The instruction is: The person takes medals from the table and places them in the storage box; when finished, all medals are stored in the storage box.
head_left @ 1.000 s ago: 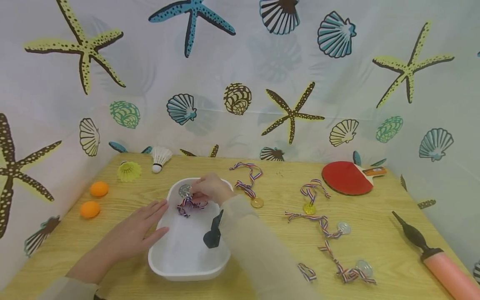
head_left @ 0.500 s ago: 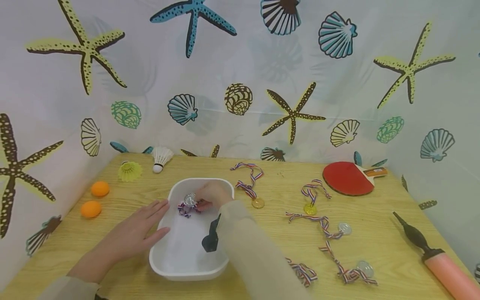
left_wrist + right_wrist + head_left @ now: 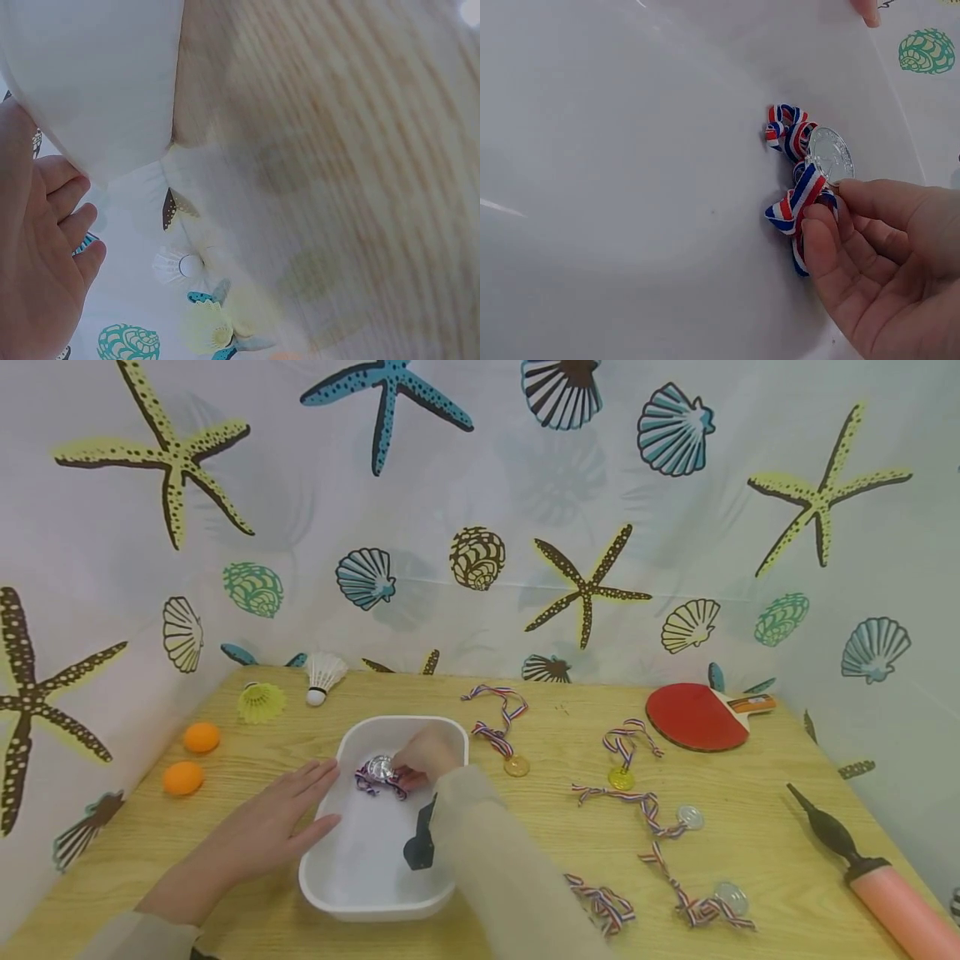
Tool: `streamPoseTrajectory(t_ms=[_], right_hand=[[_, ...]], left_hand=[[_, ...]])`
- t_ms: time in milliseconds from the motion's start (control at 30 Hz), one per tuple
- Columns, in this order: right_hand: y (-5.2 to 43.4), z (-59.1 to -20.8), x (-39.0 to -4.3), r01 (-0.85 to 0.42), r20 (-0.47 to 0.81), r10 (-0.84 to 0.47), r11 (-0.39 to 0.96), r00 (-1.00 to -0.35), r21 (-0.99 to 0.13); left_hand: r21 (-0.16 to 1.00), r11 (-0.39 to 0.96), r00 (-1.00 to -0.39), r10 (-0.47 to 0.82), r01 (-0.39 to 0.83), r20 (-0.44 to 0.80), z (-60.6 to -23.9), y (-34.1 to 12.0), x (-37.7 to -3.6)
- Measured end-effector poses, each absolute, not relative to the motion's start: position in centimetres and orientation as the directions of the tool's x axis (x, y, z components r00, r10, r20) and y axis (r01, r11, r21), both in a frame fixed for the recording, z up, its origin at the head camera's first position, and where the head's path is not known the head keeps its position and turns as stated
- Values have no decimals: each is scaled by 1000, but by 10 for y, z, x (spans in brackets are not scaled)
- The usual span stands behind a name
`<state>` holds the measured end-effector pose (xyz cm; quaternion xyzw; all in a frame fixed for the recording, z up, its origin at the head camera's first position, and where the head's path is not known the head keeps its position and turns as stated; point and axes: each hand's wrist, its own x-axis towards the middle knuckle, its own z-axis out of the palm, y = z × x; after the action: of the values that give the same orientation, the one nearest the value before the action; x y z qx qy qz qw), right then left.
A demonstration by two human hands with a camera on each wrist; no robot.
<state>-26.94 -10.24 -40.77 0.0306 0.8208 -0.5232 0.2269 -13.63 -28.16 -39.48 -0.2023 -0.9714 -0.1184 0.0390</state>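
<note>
A silver medal with a red, white and blue striped ribbon lies against the inside of a white plastic tub, near its far end. My right hand reaches into the tub and pinches the medal by its lower edge and ribbon, between thumb and fingers, as the right wrist view shows. My left hand rests against the tub's left side, fingers straight. In the left wrist view its fingertips touch the outer wall. Part of the ribbon is hidden behind the right hand's fingers.
More medals lie right of the tub: bronze, gold and silver, with bunched ribbon by the right sleeve. A red paddle and a pump lie right. Orange balls and shuttlecocks sit left.
My right hand has lowered the silver medal a little to the right inside the tub, and its ribbon has bunched beneath it. The left hand has stayed in place.
</note>
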Motion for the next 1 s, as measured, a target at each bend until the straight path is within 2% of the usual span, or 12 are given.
streamPoseTrajectory(t_ms=[233,333,467,567,733,1000], right_hand=[[-101,-407,-270,261,-403,-220,481,-888,-837],[-99,-404,-272,179,-366,-248,553,-897,-814],[-94,-393,-278,38,-305,-275,683,-912,-729],[-90,-381,-281,1,-305,-299,712,-904,-702],[-76,-350,-282,-28,-298,-400,635,-867,-772],[-28,-309,-288,-132,-147,-513,468,-846,-874]], left_hand=[[214,887,-912,389,409,128,-395,-281,-137],[213,889,-914,386,405,125,-395,-280,-138],[210,889,-913,388,407,130,-394,-280,-138],[208,889,-912,389,409,131,-393,-280,-138],[207,892,-915,385,402,122,-392,-280,-138],[197,890,-910,392,412,134,-394,-282,-138]])
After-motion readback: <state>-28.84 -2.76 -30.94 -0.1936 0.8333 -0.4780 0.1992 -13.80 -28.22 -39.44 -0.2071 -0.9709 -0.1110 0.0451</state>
